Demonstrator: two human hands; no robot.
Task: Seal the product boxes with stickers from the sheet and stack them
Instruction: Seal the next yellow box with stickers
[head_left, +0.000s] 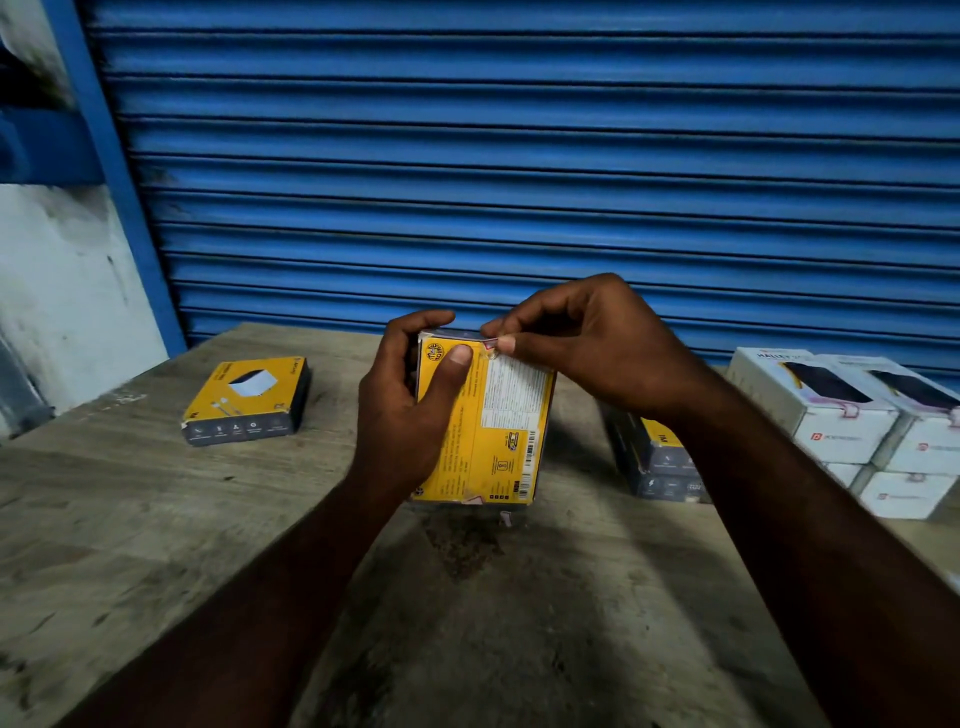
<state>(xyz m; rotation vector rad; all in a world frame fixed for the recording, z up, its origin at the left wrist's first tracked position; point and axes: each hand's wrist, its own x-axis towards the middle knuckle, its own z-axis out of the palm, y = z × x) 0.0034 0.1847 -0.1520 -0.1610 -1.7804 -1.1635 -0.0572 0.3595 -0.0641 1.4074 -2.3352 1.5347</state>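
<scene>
A yellow product box (498, 431) stands upright above the table's middle, its printed back facing me. My left hand (400, 410) grips its left side, thumb pressed on the yellow face near the top. My right hand (576, 343) pinches a small red-and-white sticker (491, 344) at the box's top edge. Another small sticker (472, 500) sits on the box's bottom edge. No sticker sheet is in view.
A second yellow box (249, 400) lies flat on the wooden table (156, 519) at the left. Behind my right forearm is a stack of yellow-and-dark boxes (654, 457). White boxes (852, 421) are stacked at the right edge. A blue roller shutter (519, 156) closes off the back.
</scene>
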